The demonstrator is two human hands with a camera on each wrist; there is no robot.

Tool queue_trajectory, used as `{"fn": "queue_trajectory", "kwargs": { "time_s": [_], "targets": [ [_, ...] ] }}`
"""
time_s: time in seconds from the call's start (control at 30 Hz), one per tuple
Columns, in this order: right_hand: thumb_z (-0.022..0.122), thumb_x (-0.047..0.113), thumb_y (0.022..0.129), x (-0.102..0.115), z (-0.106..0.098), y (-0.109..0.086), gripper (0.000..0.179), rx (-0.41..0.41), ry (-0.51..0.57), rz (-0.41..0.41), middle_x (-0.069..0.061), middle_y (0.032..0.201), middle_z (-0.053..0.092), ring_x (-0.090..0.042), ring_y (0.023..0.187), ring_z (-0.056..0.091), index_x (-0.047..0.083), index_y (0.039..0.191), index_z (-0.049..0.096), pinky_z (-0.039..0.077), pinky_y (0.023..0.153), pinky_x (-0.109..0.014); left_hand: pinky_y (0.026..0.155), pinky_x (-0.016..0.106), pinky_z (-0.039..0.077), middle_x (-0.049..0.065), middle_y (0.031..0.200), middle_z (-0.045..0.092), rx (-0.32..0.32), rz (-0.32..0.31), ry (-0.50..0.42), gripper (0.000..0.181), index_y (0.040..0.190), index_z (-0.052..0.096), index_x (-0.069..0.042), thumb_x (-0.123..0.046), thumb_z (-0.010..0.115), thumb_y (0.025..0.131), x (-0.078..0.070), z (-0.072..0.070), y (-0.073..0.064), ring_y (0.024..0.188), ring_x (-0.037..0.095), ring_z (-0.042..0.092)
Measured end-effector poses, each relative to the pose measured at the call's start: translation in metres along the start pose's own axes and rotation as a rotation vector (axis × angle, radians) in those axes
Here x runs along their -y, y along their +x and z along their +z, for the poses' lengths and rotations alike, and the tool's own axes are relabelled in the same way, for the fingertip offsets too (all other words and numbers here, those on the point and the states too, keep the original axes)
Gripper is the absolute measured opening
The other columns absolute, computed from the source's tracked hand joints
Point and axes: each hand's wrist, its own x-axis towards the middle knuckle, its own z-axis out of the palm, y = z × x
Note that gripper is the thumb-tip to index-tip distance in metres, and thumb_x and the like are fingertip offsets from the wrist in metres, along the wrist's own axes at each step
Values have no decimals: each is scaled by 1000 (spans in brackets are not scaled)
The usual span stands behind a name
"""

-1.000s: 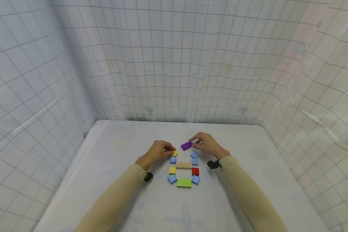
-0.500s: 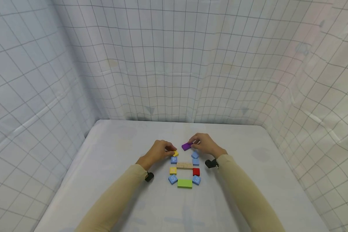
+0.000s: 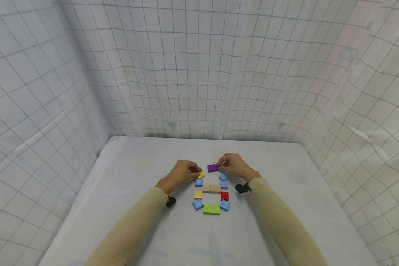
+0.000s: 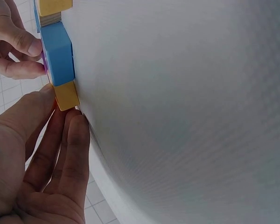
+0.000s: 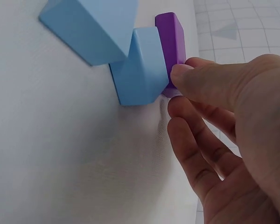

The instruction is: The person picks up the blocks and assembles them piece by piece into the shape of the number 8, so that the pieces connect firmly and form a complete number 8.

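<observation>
In the head view my left hand (image 3: 181, 173) pinches a small yellow block (image 3: 201, 175) at the upper left of a ring of toy blocks. The left wrist view has the thumb on that yellow block (image 4: 66, 95), right against a blue block (image 4: 58, 53). My right hand (image 3: 235, 166) pinches the right end of a purple oblong block (image 3: 212, 168) at the far side of the ring. Seen from the right wrist, the thumb presses the purple block (image 5: 171, 39) beside a blue block (image 5: 141, 70); fingers partly hide its near end.
Nearer me in the ring are a blue block marked 4 (image 3: 199, 182), a wooden block (image 3: 211, 189), a yellow square (image 3: 198, 194), a red block (image 3: 224, 196), two blue blocks marked 5 and a green block (image 3: 211, 210). Grid-patterned curtains surround the white table (image 3: 136, 221).
The purple block has turned from a slant to nearly parallel with the table's far edge, the right hand moving slightly with it. My left hand stays at the yellow block.
</observation>
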Motion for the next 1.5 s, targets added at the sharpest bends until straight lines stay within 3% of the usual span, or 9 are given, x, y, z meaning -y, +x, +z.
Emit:
{"fn": "queue_trajectory", "kwargs": {
  "time_s": [0.13, 0.17, 0.3, 0.4, 0.57, 0.7, 0.83, 1.07, 1.5],
  "targets": [
    [85, 10, 107, 2, 0, -2, 17, 11, -5, 8, -7, 129, 82, -20, 110, 74, 15, 122, 90, 64, 98, -37, 99, 37, 67, -3, 113, 90, -16, 60, 2, 15, 121, 90, -18, -22, 89, 106, 36, 14, 14, 106, 14, 82],
    [85, 10, 107, 3, 0, -3, 16, 11, -4, 7, -7, 129, 82, -20, 111, 75, 15, 122, 90, 65, 99, -38, 101, 38, 67, -3, 114, 90, -12, 53, 2, 15, 121, 90, -18, -21, 88, 106, 37, 15, 15, 107, 14, 82],
    [84, 12, 108, 4, 2, -5, 14, 14, 5, 8, -6, 129, 82, -21, 113, 76, 16, 119, 90, 66, 101, -42, 106, 44, 67, 2, 117, 90, 7, -7, 7, 16, 123, 89, -14, -18, 87, 107, 10, 4, 4, 111, 20, 83],
    [83, 12, 108, 4, 4, -6, 13, 15, 6, 12, -5, 128, 82, -21, 114, 77, 17, 118, 90, 67, 102, -43, 110, 44, 66, 3, 119, 90, 13, -19, 8, 18, 124, 89, -12, -17, 87, 107, 1, 0, 0, 114, 20, 82],
    [84, 13, 109, 5, 4, -8, 11, 24, 11, 4, -5, 126, 82, -22, 116, 77, 16, 117, 91, 67, 105, -44, 105, 42, 67, 3, 116, 90, 1, -4, 2, 16, 123, 89, -12, -15, 87, 107, 8, 3, 4, 110, 19, 82],
    [84, 15, 109, 7, 4, -8, 10, 35, 18, 7, -4, 126, 82, -20, 116, 77, 17, 116, 91, 67, 105, -43, 102, 38, 67, 1, 115, 90, -8, 22, 0, 17, 123, 90, -15, -18, 88, 107, 24, 10, 11, 108, 18, 82],
    [84, 16, 109, 7, 5, -9, 9, 47, 29, 8, -3, 125, 82, -20, 116, 77, 17, 116, 91, 68, 106, -43, 102, 38, 67, 2, 116, 90, -8, 31, 5, 17, 123, 90, -14, -19, 87, 107, 25, 11, 12, 108, 19, 82],
    [84, 17, 110, 7, 6, -9, 9, 72, 57, 10, -2, 126, 82, -21, 121, 78, 18, 116, 91, 67, 111, -46, 111, 48, 66, 5, 119, 89, 12, -57, -5, 18, 124, 89, -10, -13, 86, 107, -6, -2, -2, 114, 23, 82],
    [85, 16, 109, 11, 7, -12, 8, 83, 86, 15, -1, 125, 82, -21, 122, 77, 19, 114, 90, 66, 115, -48, 114, 49, 65, 4, 121, 89, 5, -73, 1, 17, 125, 88, -11, -14, 86, 108, -12, -4, -5, 118, 25, 82]
  ]
}}
